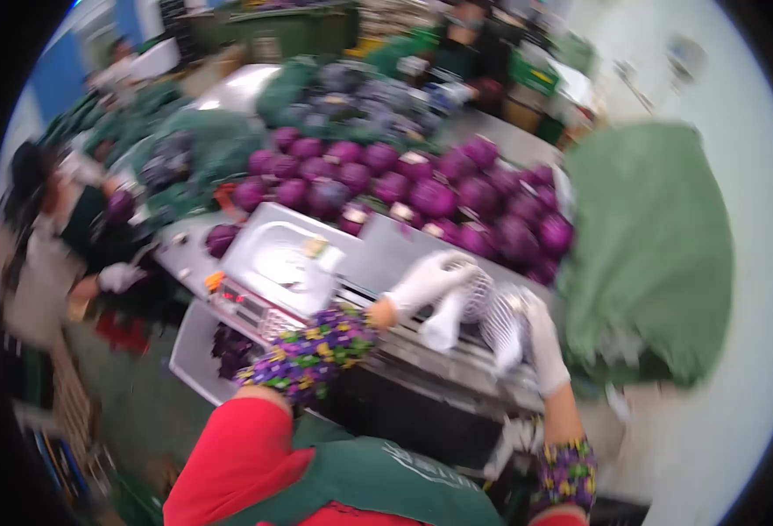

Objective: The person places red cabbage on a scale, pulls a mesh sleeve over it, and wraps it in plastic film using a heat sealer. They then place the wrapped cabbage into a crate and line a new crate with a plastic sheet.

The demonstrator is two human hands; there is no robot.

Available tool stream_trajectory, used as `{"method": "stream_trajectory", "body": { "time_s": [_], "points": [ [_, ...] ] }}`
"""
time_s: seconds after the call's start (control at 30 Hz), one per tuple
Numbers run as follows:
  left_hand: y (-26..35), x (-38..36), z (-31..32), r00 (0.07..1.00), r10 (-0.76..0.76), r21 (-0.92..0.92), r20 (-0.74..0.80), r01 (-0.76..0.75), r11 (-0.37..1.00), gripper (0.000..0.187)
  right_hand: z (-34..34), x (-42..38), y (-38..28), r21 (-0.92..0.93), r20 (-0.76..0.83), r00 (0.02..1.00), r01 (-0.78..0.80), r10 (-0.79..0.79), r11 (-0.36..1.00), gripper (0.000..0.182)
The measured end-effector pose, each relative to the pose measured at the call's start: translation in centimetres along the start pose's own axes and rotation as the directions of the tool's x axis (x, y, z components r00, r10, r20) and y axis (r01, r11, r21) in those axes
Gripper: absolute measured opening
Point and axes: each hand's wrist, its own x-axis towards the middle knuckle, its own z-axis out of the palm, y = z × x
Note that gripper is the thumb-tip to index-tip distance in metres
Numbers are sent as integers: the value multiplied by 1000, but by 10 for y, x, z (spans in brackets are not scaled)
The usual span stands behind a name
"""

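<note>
Both my hands wear white gloves. My left hand (435,279) has its fingers closed on the upper part of a white mesh net (477,298) over the metal work surface. My right hand (542,340) is at the right edge of another part of white netting (502,326), its fingertips bent against it. The netting hangs down in pale, bunched ends between my hands. Blur hides whether anything is inside it. Behind my hands lies a large heap of purple cabbages (433,198).
A scale (251,309) with a white tray (268,230) stands left of my hands, above a bin (195,346) with purple leaves. A big green sack (649,245) is at the right. Co-workers (88,215) are at the left and another person (467,53) at the back.
</note>
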Motion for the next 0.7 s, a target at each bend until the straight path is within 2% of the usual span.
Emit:
{"method": "stream_trajectory", "body": {
  "time_s": [0.03, 0.1, 0.13, 0.17, 0.2, 0.23, 0.27, 0.3, 0.33, 0.37, 0.4, 0.43, 0.47, 0.5, 0.57, 0.63, 0.67, 0.7],
  "points": [
    [-6, 6, -8, 997, -74, -206, 15, 75, 976, 41, 5, 2, -5, -37, 28, 1000, 0, 1, 999, 39],
    [-45, 11, -11, 976, 205, 20, -66, -204, 979, 43, 19, 12, -4, -38, 21, 999, 47, -46, 998, 36],
    [-24, -5, -13, 987, -35, 78, -154, 48, 996, 44, 26, 14, 1, -110, 15, 998, 70, -69, 991, 35],
    [-1, -18, -10, 934, -268, 99, -237, 298, 949, 46, 32, 18, 4, -183, -7, 996, 90, -93, 979, 35],
    [-8, -24, -10, 942, -219, 123, -256, 256, 959, 47, 43, 18, 1, -70, -61, 998, 28, -33, 997, 35],
    [-16, -31, -10, 950, -176, 146, -259, 218, 965, 47, 45, 27, 1, -70, -60, 998, 18, -22, 997, 35],
    [-9, -35, -16, 966, -157, 186, -207, 196, 963, 53, 42, 37, -2, 118, 64, 991, -124, 117, 985, 35],
    [-5, -33, -19, 967, -165, 291, -195, 217, 932, 53, 32, 39, -5, 283, 181, 956, -276, 231, 919, 35],
    [-3, -32, -22, 973, -162, 368, -164, 212, 905, 52, 20, 46, 4, 334, 251, 917, -383, 310, 862, 36],
    [-19, -26, -25, 972, -171, 234, -164, 206, 950, 52, 20, 40, 5, 66, 170, 975, -155, 142, 986, 37],
    [-3, -20, -40, 990, -141, 137, -29, 144, 980, 54, 3, 46, 29, 37, 134, 985, -118, 112, 992, 40],
    [-23, -17, -42, 984, -12, 342, -178, 74, 937, 57, 13, 36, 9, -90, 72, 996, -47, 54, 995, 43],
    [-18, -15, -47, 938, 227, 485, -263, -75, 871, 49, 14, 27, -4, -200, 84, 996, 22, -5, 980, 46],
    [14, -17, -56, 965, 136, 515, -226, 0, 857, 49, 8, 25, -6, -279, 47, 998, 61, -50, 958, 46],
    [6, -11, -58, 973, -11, 72, -229, 28, 997, 46, -15, 20, -5, -289, -5, 1000, 20, -22, 957, 41],
    [9, -13, -55, 987, 19, 3, -162, -19, 1000, 45, -15, 6, -22, -182, -60, 980, -198, 190, 963, 38],
    [7, -13, -52, 992, 17, 15, -127, -15, 1000, 47, -17, 0, -27, -176, -81, 978, -206, 194, 963, 38],
    [1, -14, -50, 995, 22, -42, -97, -26, 999, 48, -17, -4, -32, -246, -99, 972, -229, 211, 942, 36]
  ]
}}
